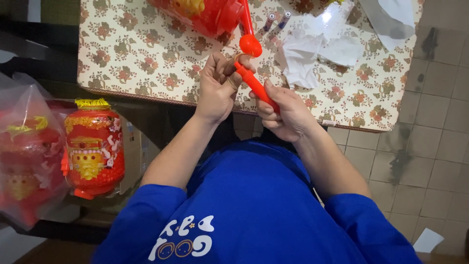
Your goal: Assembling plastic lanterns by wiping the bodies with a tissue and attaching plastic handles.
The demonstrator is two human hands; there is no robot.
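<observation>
Head view: my right hand (286, 111) is closed in a full fist around the lower end of a red plastic stick (255, 87), held above the near edge of the table (146, 58). My left hand (218, 83) pinches the stick's upper tip, fingers curled tight. Just beyond lies a red lantern (205, 13) with its own handle (249, 34). White crumpled paper (312, 54) to the right. A second lantern (93, 149) stands below left, beside a plastic bag (27, 151).

Red stick (256, 88); floral cream tablecloth (146, 54); blue shirt (254, 205); red/gold lantern (93, 149).
</observation>
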